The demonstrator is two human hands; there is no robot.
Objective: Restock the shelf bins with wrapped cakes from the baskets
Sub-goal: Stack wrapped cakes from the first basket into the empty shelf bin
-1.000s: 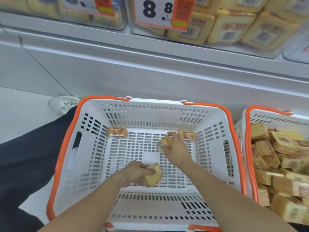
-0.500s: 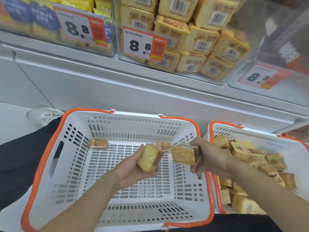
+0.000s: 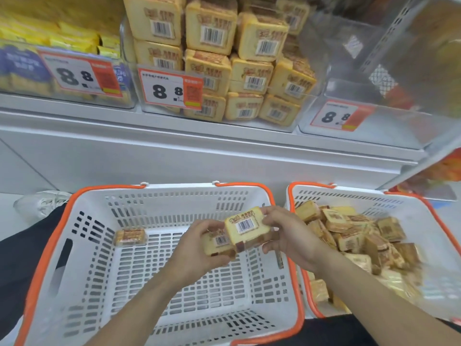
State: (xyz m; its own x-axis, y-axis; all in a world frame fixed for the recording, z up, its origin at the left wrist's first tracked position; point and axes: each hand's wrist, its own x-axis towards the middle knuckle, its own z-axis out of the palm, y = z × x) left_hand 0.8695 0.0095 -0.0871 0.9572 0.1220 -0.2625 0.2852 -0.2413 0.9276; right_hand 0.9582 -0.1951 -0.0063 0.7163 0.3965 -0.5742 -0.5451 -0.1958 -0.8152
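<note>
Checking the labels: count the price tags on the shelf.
3. One on the left bin, one on the middle bin, one on the right bin. More may lie outside the view.

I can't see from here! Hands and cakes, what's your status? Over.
Left hand and right hand each grip wrapped cakes above the near-empty basket. Middle bin ahead, path open.

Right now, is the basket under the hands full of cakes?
No, the left basket holds just one wrapped cake; its slotted floor is otherwise bare.
</note>
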